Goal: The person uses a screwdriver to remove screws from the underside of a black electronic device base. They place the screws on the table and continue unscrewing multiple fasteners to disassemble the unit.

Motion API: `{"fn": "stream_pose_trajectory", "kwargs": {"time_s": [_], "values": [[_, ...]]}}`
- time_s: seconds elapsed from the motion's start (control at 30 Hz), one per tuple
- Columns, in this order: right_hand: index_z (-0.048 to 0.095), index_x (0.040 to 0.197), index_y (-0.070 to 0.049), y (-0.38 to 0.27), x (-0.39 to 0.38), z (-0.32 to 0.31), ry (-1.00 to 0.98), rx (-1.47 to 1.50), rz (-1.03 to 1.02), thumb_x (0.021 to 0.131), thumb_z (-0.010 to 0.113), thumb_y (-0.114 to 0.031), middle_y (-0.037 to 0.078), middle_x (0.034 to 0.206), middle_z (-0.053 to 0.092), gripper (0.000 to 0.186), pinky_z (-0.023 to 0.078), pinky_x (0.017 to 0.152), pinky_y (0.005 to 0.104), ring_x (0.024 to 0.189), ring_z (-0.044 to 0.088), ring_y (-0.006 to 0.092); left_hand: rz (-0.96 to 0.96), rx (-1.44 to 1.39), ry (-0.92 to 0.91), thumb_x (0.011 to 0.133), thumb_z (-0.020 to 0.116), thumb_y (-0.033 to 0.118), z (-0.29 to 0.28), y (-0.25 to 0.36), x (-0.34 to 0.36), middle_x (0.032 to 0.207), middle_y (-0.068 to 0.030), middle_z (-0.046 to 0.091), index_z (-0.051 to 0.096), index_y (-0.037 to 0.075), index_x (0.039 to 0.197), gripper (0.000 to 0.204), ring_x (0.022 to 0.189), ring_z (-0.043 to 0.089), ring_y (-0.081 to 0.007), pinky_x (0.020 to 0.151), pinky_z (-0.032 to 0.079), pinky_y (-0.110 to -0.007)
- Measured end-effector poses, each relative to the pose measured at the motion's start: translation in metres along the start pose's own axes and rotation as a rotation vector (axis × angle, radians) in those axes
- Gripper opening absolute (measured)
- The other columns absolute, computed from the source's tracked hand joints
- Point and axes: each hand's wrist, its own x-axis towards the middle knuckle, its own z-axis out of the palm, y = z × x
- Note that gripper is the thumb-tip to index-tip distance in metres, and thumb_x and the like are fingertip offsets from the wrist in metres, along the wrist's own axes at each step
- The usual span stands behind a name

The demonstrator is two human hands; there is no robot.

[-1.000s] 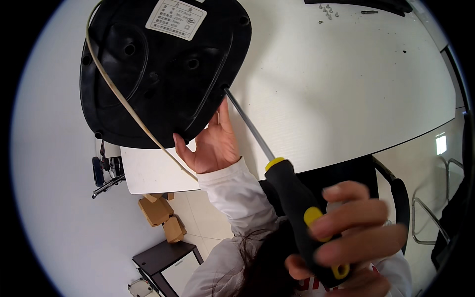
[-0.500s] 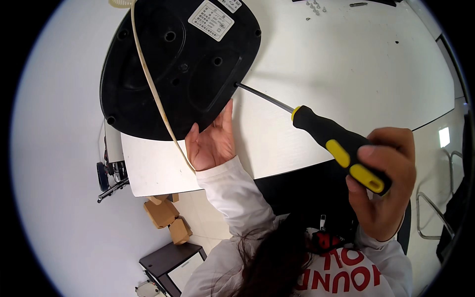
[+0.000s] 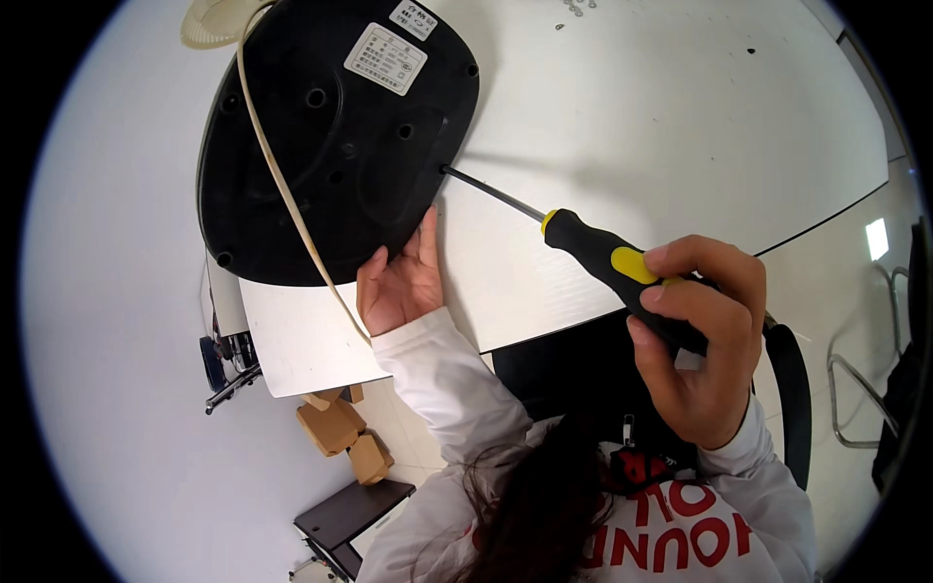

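A rounded black plastic base [image 3: 282,228] is tilted up over the table, its underside with screw holes and white labels facing me. My left hand [image 3: 400,287] grips its near edge, thumb on one side and fingers reaching along the rim. In my right hand [image 3: 714,335] is a screwdriver [image 3: 588,243] with a black and yellow handle, fingers wrapped round the grip. Its shaft slopes up to the left, and the tip sits in a hole at the base's right edge. Whether a screw is in that hole is hidden. A cream cord [image 3: 309,233] runs across the base.
Several small screws [image 3: 578,8] lie at the far edge of the white table [image 3: 680,165], with a small dark bit [image 3: 751,51] to their right. A cream slotted piece [image 3: 219,24] shows behind the base. Cardboard boxes [image 3: 330,426] and a dark cabinet [image 3: 355,510] stand lower left.
My right fingers have shifted their grip along the screwdriver handle, which has turned. The base and screwdriver appear a little farther left in view; the tip stays at the same hole.
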Motion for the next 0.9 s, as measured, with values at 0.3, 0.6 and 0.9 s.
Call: {"fn": "stream_pose_trajectory", "kwargs": {"time_s": [0.3, 0.6, 0.9], "values": [[0.055, 0.094, -0.006, 0.018, -0.014, 0.001, 0.012, -0.011, -0.109, 0.062, 0.065, 0.009, 0.011, 0.103, 0.058, 0.037, 0.044, 0.067, 0.032, 0.078, 0.052, 0.0249, -0.018, 0.003, -0.023, 0.075, 0.05, -0.007, -0.004, 0.001, 0.003, 0.128, -0.0292, 0.038, 0.034, -0.013, 0.122, 0.05, 0.122, 0.037, -0.0436, 0.106, 0.028, -0.058], [0.055, 0.093, -0.006, 0.021, -0.016, -0.001, 0.013, -0.001, -0.124, 0.063, 0.064, 0.009, 0.011, 0.104, 0.058, 0.035, 0.044, 0.067, 0.0328, 0.077, 0.051, 0.0251, -0.029, -0.015, -0.006, 0.075, 0.049, -0.008, -0.003, 0.001, 0.003, 0.127, -0.0306, 0.038, 0.034, -0.014, 0.12, 0.049, 0.122, 0.037, -0.0442, 0.105, 0.029, -0.057], [0.055, 0.094, -0.005, 0.024, -0.018, -0.001, 0.018, 0.002, -0.144, 0.065, 0.062, 0.008, 0.012, 0.105, 0.058, 0.033, 0.044, 0.068, 0.0333, 0.077, 0.052, 0.0253, -0.033, -0.004, 0.006, 0.074, 0.05, -0.007, -0.002, 0.001, 0.002, 0.126, -0.031, 0.039, 0.034, -0.015, 0.119, 0.048, 0.121, 0.039, -0.0435, 0.106, 0.029, -0.056]]}}
